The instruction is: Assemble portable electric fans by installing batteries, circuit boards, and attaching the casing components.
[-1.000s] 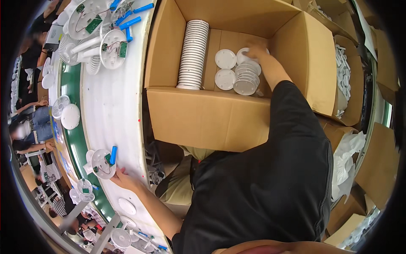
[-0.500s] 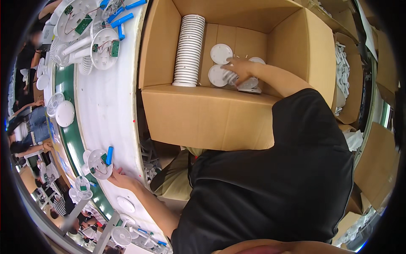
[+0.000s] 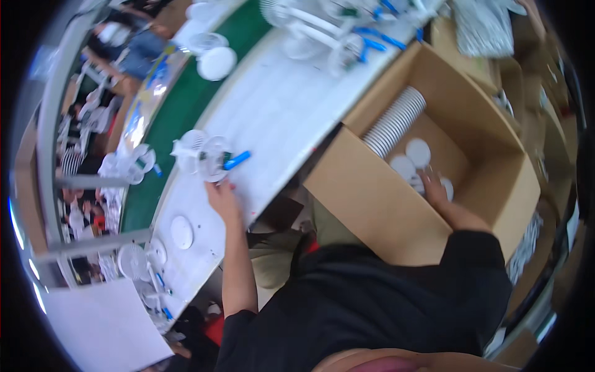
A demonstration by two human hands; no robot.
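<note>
A person in a black top leans over a white worktop with a green belt along its far edge, and an open cardboard box stands just to the right of that worktop. The right hand reaches down inside the box and rests on a small cluster of white round discs lying flat on the box floor; the fingers curl over the discs, but the view is too blurred to tell whether they grip one or only touch them. Beside the discs, against the box's far wall, a long stack of white discs lies on its side. The left hand lies on the worktop, fingers loose and spread, its tips touching a clear plastic fan part with a blue handle without closing around it. More clear fan parts sit on the green belt beyond the worktop, and a loose white disc lies on the worktop nearer the person. The likely risks: the right hand, reaching deep and partly hidden by the box wall, may lift several thin discs stuck together, or knock the sideways stack so it slumps. The fan part under the left fingertips is only touched, so a nudge could roll it off the worktop edge, and the person's gaze cannot cover both hands at once.
</note>
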